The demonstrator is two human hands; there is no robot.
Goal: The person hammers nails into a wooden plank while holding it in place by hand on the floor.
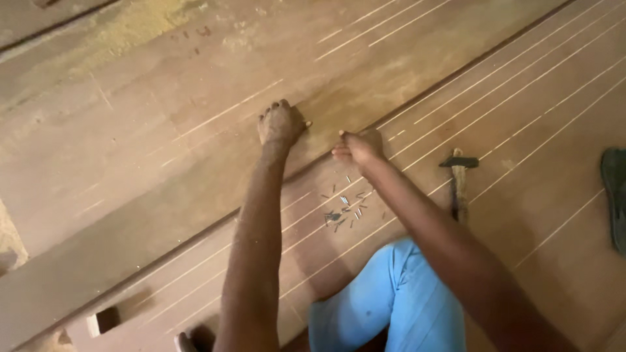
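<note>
Head view: your left hand is pressed down on the wooden board, fingers curled over a spot right at the groove edge; can't tell if it pinches a nail there, something small pokes out beside the fingertips. Your right hand sits just right of the left one, loosely clenched, thumb up, holding nothing I can make out. The pile of small nails lies on the striped panel just below the right hand, close to your wrist. The hammer lies flat on that same panel, right of the nails, head pointing away from you, untouched. A dark sandal is further right of the hammer at the frame edge. Your blue-trousered knee is below the nails.

To do this bit well, I'd judge: keep the left hand firm so the board stays tight against the panel seam, set any nail upright, keep fingertips low and clear of the strike path, and pick the hammer up by the handle end for control
</note>
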